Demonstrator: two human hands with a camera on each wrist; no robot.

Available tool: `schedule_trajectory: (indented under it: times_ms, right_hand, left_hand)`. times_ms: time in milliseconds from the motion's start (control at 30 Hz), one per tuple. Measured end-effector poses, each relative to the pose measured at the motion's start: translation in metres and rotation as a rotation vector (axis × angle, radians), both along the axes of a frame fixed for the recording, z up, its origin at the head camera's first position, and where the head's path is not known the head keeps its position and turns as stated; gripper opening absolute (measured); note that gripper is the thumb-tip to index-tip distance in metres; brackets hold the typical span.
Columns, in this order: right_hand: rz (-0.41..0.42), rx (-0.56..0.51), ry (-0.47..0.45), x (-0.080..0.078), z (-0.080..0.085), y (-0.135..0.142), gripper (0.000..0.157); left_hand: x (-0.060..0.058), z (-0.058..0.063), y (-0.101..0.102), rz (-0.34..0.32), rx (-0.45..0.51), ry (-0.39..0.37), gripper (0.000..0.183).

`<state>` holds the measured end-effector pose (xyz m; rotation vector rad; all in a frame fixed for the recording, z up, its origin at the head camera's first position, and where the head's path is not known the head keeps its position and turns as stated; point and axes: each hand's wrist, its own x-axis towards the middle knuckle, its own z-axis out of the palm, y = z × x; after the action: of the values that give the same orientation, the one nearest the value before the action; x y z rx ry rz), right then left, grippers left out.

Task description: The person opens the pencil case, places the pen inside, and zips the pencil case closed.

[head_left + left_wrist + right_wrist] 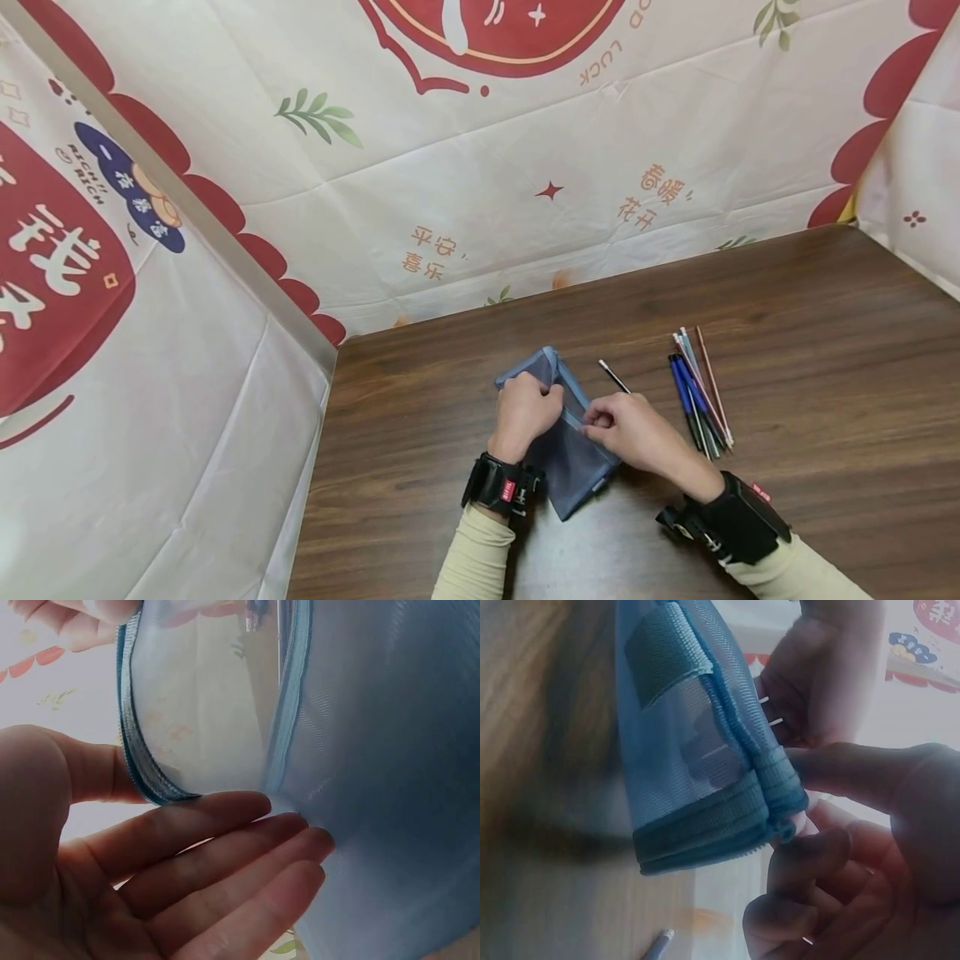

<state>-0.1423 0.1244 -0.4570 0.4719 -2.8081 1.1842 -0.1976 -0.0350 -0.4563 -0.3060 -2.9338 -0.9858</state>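
A blue-grey mesh zipper pouch [573, 475] is held at a slant over the brown table. My left hand [525, 408] grips its upper part by the zipper edge. In the left wrist view the thumb and index finger of that hand meet at the zipper tape [142, 765], while the other fingers lie along the mesh. Two light-blue strips of the pouch stand apart there. My right hand [630, 429] pinches the zipper edge from the other side. In the right wrist view, its fingertips [810, 859] are at the zipper corner, close to a fabric tab [667, 656].
Right of the pouch lies a group of pencils [715, 387] beside blue-capped pens [682, 387]. A dark pencil with a white end [615, 377] lies behind my right hand. A printed cloth [480, 183] hangs along the table's [825, 375] back edge, with another at the left.
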Motion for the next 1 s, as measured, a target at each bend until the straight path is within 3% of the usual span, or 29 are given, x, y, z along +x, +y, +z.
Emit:
schedule_trajectory:
  times_ms: [433, 600, 767, 1000]
  right_hand:
    - [0.096, 0.007, -0.101, -0.006, 0.012, 0.012, 0.006]
    - [0.137, -0.004, -0.090, -0.010, 0.015, 0.021, 0.009]
    - [0.052, 0.042, -0.042, -0.019, 0.013, 0.037, 0.014]
    - [-0.048, 0.146, -0.111, -0.029, 0.001, 0.053, 0.010]
  left_hand:
    - [0.003, -0.002, -0.003, 0.011, 0.019, 0.115, 0.051]
    - [0.004, -0.002, -0.005, 0.009, 0.015, 0.140, 0.052]
    - [0.003, -0.004, -0.006, 0.011, 0.021, 0.122, 0.052]
    - [0.001, -0.007, -0.008, -0.006, 0.068, 0.078, 0.053]
